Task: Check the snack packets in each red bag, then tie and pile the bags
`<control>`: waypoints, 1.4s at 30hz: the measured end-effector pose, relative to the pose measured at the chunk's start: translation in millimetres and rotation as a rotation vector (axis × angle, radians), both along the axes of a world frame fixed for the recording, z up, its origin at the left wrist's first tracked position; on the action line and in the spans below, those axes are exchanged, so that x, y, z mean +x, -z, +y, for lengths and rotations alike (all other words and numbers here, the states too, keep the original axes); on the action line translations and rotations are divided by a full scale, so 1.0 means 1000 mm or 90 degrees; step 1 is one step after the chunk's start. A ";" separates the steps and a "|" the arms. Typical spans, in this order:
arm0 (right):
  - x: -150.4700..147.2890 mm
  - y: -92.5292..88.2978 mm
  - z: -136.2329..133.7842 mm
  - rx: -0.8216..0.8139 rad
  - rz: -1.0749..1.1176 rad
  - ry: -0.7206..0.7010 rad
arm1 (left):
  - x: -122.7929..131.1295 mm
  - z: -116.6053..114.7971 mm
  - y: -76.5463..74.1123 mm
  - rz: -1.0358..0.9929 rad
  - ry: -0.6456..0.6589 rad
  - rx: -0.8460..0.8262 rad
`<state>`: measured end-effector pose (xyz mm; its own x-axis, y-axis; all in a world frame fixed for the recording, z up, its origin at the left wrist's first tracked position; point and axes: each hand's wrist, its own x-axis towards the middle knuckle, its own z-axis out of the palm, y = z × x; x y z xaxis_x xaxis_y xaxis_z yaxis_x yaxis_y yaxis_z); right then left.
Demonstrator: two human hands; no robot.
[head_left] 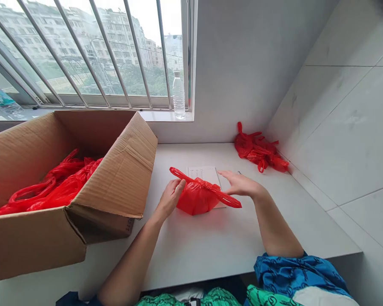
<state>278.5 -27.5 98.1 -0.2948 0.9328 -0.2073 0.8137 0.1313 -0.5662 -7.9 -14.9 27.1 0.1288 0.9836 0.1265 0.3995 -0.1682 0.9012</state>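
A tied red plastic bag (198, 197) sits on the white countertop in front of me, knotted on top, its two handle ends sticking out to the left and right. My left hand (171, 196) is at the bag's left side, thumb against the plastic and fingers loosely bent, not visibly wrapped round it. On the other side, my right hand (242, 185) is open with fingers stretched out, just above the right handle end. Partly hidden behind the bag lies a white sheet or notebook with printed marks (204, 172). A pen tip (239, 172) shows beyond my right hand.
On the left stands a large open cardboard box (121, 170) holding red plastic bags (57, 182). More red bags (258, 148) are heaped in the back right corner. A clear bottle (178, 95) stands on the windowsill, another bottle (3, 100) at far left. Tiled wall (354, 127) bounds the right.
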 end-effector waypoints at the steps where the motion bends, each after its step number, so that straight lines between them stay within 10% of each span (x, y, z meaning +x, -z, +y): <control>1: -0.010 0.008 -0.002 -0.001 0.033 -0.065 | 0.004 -0.005 -0.004 0.070 0.018 0.058; 4: -0.037 0.031 -0.008 0.068 0.166 -0.196 | 0.017 -0.017 -0.010 0.234 0.053 0.219; 7: -0.057 0.057 -0.009 0.220 0.133 -0.140 | 0.023 -0.017 0.000 0.330 0.080 0.290; 15: -0.072 0.112 0.002 0.267 -0.010 -0.100 | 0.023 -0.003 0.052 0.438 0.097 0.209; 42: -0.064 0.107 0.003 0.202 0.084 -0.114 | 0.019 0.003 0.056 0.340 0.132 0.163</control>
<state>214.5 -24.4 -8.4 -0.4642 0.8756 0.1339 0.6846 0.4506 -0.5730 11.5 -12.3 -29.0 0.4244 0.8783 0.2200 0.7195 -0.4747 0.5069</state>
